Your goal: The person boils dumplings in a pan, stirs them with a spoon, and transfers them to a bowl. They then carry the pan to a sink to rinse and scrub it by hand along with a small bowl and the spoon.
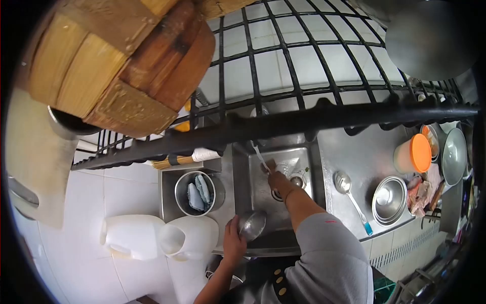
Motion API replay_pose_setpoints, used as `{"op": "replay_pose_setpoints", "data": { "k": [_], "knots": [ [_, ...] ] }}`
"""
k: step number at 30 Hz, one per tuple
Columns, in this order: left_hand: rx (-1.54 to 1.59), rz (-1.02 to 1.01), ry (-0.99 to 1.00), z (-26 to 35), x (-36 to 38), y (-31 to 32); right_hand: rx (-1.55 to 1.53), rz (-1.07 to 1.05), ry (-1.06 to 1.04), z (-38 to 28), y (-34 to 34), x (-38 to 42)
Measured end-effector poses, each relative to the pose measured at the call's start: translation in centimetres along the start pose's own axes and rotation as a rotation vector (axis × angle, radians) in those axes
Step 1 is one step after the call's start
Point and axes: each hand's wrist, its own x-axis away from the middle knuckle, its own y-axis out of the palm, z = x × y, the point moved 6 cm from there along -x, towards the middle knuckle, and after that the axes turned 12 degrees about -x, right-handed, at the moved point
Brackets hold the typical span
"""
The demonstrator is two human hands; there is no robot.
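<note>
Left hand [234, 242]: fingers wrapped around the rim of a round shiny steel bowl [252, 224], which it keeps tilted at the near edge of the sink — seemingly so that water can run off into the basin rather than onto the floor.
Right hand [279, 181]: stretched over the middle of the rectangular stainless steel sink [255, 190], just above the drain; fingers curled in, though what they grip is too small to tell.
Water: a thin stream [259, 157] falls at the far side of the basin, right beside the right hand — the hand sits where the flow lands.
Sleeve: a grey long sleeve [326, 253] covers the right arm.
Left of the sink: a round metal pot holding pale blue cloths [198, 193], handy to the basin; nearer, two white plastic jugs [162, 237] lie on the tiled ledge.
Right surface: a long steel ladle with a blue handle tip [351, 197], an upturned steel lid-like dish [389, 199] and a white tub with an orange lid [413, 154] lie on the draining surface.
Overhead: a black metal rack [304, 119] carries a wooden bamboo steamer [121, 61], stored clear of the wet area.
</note>
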Motion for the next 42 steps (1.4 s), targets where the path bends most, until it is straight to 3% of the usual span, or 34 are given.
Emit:
{"op": "replay_pose_setpoints", "data": {
  "k": [2,4,5,7,8,9,13,17,19,23,25,26,28,31,35,37,38,39,41,42],
  "knots": [
    [-0.056,-0.02,0.007,0.9,1.1,-0.7,0.026,0.074,-0.034,2.1,5.1,-0.5],
    [-0.045,-0.042,0.005,0.8,2.3,-0.7,0.32,0.728,-0.488,0.2,4.6,2.9],
    [-0.038,-0.063,0.0,0.9,2.8,-0.5,0.331,0.724,-0.503,-1.0,2.8,3.7],
    [0.001,-0.058,-0.023,0.8,2.8,-0.7,0.625,-0.135,-0.117,-1.7,4.0,2.3],
    [0.038,-0.07,-0.03,0.6,3.0,-0.9,0.645,-0.157,-0.153,-1.7,4.6,1.9],
    [0.037,-0.057,-0.071,0.1,3.2,-0.8,0.05,-0.139,-0.142,-0.9,4.6,1.5],
    [0.14,-0.019,-0.086,-0.4,3.2,0.0,-1.247,-0.134,-0.189,-6.3,1.6,6.4],
    [0.136,-0.119,-0.144,-1.2,2.7,1.8,-0.847,0.422,-0.796,-17.2,-7.5,16.8],
    [0.148,-0.121,-0.127,-1.0,2.5,2.1,-0.631,0.47,-0.992,-20.4,-9.5,19.1],
    [0.212,-0.126,-0.106,0.1,1.7,1.0,-0.981,0.321,-0.944,-20.1,-11.6,17.9],
    [0.215,-0.132,-0.095,-0.3,1.5,1.0,-2.147,0.207,-0.498,-14.7,-11.1,13.1],
    [0.219,-0.13,-0.095,-0.5,1.7,1.0,-2.151,0.217,-0.493,-13.2,-11.3,11.9],
    [0.237,-0.136,-0.086,-1.0,1.8,1.3,-2.693,0.309,-0.186,-8.9,-9.6,9.0],
    [0.265,-0.138,-0.054,-1.1,1.6,1.3,-2.757,0.423,-0.132,-5.7,-7.2,4.5],
    [0.28,-0.155,-0.033,-1.0,1.3,0.8,-2.747,0.5,-0.251,-3.8,-11.1,1.5],
    [0.266,-0.172,-0.043,-1.6,1.6,1.1,-2.573,0.715,-0.097,-1.9,-11.7,1.3],
    [0.257,-0.174,-0.046,-1.9,1.3,1.2,-2.427,0.647,0.046,0.3,-9.8,-1.7],
    [0.256,-0.177,-0.04,-1.8,1.2,1.0,-2.431,0.654,0.044,0.8,-9.4,-2.2],
    [0.226,-0.195,-0.039,-1.6,1.1,0.6,-1.786,0.845,-0.3,0.7,-11.6,-2.1],
    [0.223,-0.196,-0.037,-1.8,1.0,0.7,-1.789,0.847,-0.301,1.7,-11.1,-3.8]
  ]
}}
